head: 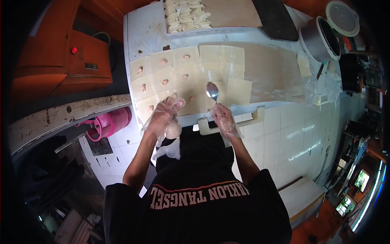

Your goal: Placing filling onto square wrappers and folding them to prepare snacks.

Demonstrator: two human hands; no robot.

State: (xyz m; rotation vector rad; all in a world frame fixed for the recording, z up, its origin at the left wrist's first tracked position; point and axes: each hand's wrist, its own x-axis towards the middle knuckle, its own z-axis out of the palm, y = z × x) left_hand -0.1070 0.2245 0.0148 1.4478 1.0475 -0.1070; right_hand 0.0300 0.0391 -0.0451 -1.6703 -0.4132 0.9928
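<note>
Square dough wrappers [207,71] lie in overlapping rows before me. Several at the left bear a small dab of pinkish filling [164,81]; those at the right are bare. My left hand [163,114], in a clear plastic glove, grips a clear plastic bag of filling [173,130]. Pink filling shows at its top between thumb and fingers, and its whitish tail hangs below the wrist. My right hand [224,120], gloved too, holds a metal spoon [212,91] by the handle. The bowl of the spoon is above the bare wrappers, and it looks free of filling.
A tray of folded dough pieces [187,15] stands at the back. Brown paper [268,73] covers the table to the right, near a metal pot [320,38] and crumpled plastic [333,79]. A pale handle [259,117] juts from the front edge. A pink gas cylinder [114,122] stands below left.
</note>
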